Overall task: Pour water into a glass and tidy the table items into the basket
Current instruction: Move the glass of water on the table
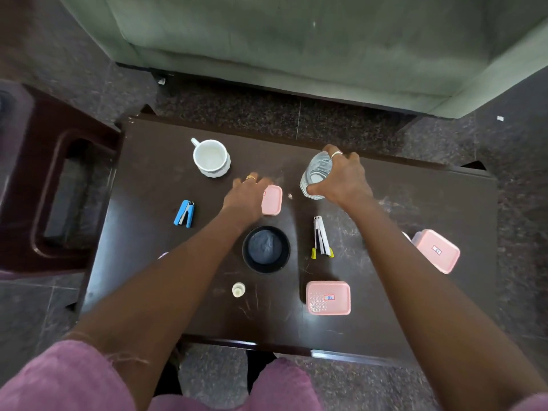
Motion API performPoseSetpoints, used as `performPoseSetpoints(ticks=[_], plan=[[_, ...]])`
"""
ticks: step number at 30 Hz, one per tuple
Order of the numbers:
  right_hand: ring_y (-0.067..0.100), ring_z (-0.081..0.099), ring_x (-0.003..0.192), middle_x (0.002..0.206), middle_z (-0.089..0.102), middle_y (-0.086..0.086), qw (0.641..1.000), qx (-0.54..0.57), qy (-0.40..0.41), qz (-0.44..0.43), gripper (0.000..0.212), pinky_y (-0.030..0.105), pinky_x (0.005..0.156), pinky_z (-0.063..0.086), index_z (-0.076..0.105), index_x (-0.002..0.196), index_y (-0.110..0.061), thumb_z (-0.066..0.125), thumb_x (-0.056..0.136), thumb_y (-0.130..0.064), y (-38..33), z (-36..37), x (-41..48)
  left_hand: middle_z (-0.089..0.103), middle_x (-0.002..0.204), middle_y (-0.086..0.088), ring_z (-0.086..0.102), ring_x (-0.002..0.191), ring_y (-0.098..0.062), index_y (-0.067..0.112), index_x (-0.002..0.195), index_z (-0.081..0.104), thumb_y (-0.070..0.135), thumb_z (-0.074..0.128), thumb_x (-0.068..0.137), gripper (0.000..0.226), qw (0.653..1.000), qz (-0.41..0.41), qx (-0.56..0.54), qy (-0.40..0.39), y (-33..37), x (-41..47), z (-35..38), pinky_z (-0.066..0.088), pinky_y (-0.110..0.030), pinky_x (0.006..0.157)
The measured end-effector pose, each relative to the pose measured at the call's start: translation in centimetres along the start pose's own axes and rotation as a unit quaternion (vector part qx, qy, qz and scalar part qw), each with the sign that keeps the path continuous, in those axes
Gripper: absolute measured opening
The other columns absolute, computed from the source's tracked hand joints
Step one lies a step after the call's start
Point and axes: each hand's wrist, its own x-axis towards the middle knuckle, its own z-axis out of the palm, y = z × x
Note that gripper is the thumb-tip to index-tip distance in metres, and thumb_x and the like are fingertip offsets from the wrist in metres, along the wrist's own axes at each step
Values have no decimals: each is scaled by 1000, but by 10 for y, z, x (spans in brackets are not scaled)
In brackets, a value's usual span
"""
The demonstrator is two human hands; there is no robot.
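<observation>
At frame centre, my right hand grasps the bottle; my left hand hovers, fingers loosely spread.

Green sofa: beyond the far edge of the table. Dark maroon plastic stool: just beside the table's left edge. Grey speckled tile floor: surrounds both.

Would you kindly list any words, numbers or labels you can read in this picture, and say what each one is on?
No text here can be read.
Near pink box: small red-bordered sticker, marks too blurred to read.
Right pink box: similar sticker, too blurred to read.
Small pink box beside the left hand: red sticker edge only, nothing readable.
Bottle in the right hand: no readable label visible.
</observation>
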Motion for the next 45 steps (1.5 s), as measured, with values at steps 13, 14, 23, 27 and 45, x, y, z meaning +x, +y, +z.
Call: performPoseSetpoints(ticks=[13,14,23,27,45], plan=[[37,38,123,131,36,14,1000,-21,-6,-18,89,47,94,45,34,138,-29,82,63,-32,-30,29,19,50,125,-8,47,116,-26,14,128,50,18,76,71,62,991,-97,-45,74,-19,-16,-1,47,-37,81],[37,38,123,131,36,14,1000,-21,-6,-17,89,46,94,45,34,139,-29,82,63,-32,-31,31,20,50,125,-8,47,115,-26,13,127,51,16,76,71,62,991,-100,-45,72,-18,-15,-1,48,-37,81],[37,34,126,137,32,15,999,-33,-11,-14,93,47,96,43,30,142,-29,82,64,-31,-36,42,24,49,121,-11,51,112,-28,5,120,55,13,83,65,63,992,-114,-44,15,-14,-12,-13,50,-40,82],[37,33,127,138,31,14,999,-35,-11,-6,93,48,95,43,30,142,-30,82,64,-30,-39,44,25,48,124,-13,50,114,-29,3,122,53,10,82,66,63,992,-119,-41,-12,-11,-8,-18,50,-40,87],[36,29,129,141,25,11,997,-62,-38,9,91,48,91,46,29,140,-35,82,67,-24,-40,39,24,48,127,-14,50,116,-29,2,125,50,16,85,65,71,994,-108,-17,-31,-11,-1,-17,48,-38,95]])
